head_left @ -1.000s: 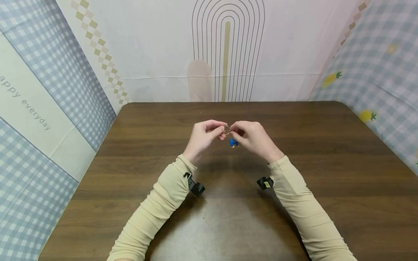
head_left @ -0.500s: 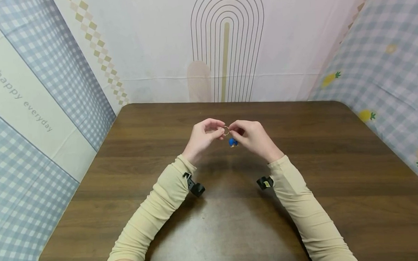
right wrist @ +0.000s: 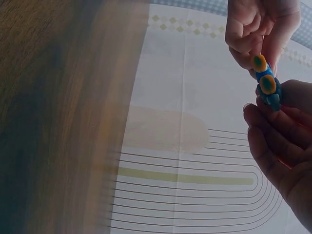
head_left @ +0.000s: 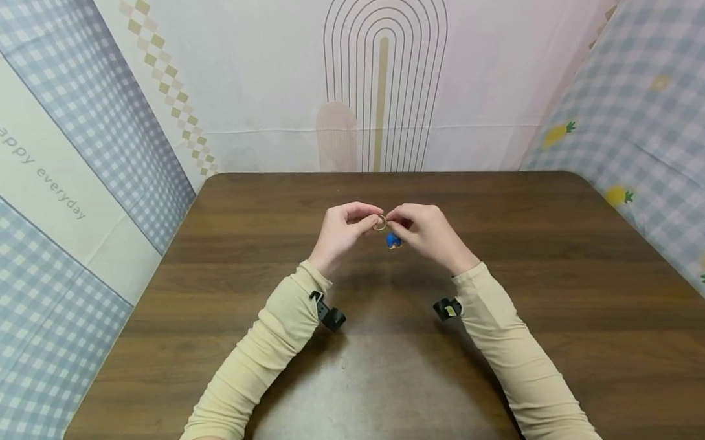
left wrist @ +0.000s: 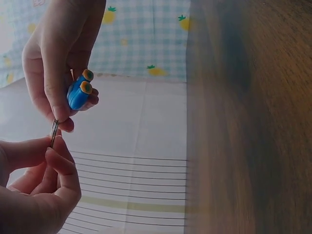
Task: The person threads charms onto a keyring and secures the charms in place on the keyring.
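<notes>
Left hand (head_left: pixel 342 231) and right hand (head_left: pixel 424 232) both pinching the thin round metal key ring (head_left: pixel 380 222) from opposite sides, above the dark brown wooden table (head_left: pixel 565 303). Small blue plastic charm with orange tips (head_left: pixel 393 240) hanging just below the ring, beside the right fingers (left wrist: pixel 53 83).

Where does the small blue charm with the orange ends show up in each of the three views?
Head: the blue charm is at centre, just below the metal ring, against the right hand.
Left wrist: upper left, above the ring pinched by the left hand.
Right wrist: upper right, between both hands.
Shared landmark: the arch-line pattern on the backdrop.
</notes>
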`<state>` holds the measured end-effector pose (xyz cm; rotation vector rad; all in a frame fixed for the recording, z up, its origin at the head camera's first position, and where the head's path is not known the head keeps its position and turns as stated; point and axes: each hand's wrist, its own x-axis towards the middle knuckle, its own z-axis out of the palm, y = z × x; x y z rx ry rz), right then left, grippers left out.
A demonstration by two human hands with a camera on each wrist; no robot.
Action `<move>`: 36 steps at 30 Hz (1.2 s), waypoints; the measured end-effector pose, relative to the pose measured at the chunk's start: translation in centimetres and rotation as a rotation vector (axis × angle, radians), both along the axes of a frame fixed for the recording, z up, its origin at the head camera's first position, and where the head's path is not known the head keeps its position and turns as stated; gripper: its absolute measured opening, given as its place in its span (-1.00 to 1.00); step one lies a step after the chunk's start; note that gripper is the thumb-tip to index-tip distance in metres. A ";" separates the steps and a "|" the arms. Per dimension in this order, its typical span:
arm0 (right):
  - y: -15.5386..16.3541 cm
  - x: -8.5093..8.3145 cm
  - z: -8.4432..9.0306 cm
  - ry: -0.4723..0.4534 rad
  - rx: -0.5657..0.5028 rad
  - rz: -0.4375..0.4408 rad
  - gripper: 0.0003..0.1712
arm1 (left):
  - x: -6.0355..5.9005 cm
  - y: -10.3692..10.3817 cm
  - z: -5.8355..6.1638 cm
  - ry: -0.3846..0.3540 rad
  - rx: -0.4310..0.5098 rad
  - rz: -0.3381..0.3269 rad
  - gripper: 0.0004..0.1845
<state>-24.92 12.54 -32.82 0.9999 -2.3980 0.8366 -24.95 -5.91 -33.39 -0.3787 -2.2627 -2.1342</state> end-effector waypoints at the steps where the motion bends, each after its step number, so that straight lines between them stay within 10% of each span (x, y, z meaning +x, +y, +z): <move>1: 0.0 0.0 0.0 0.001 0.002 0.001 -0.92 | 0.0 0.0 0.0 0.002 -0.006 -0.003 -0.82; 20: -0.1 -0.1 0.0 -0.027 -0.031 -0.012 -0.86 | 0.1 0.3 0.2 -0.025 0.145 0.022 -0.74; 36: -0.1 -0.1 0.1 -0.053 -0.009 -0.015 -0.93 | 0.1 0.1 0.1 0.003 0.064 0.016 -0.79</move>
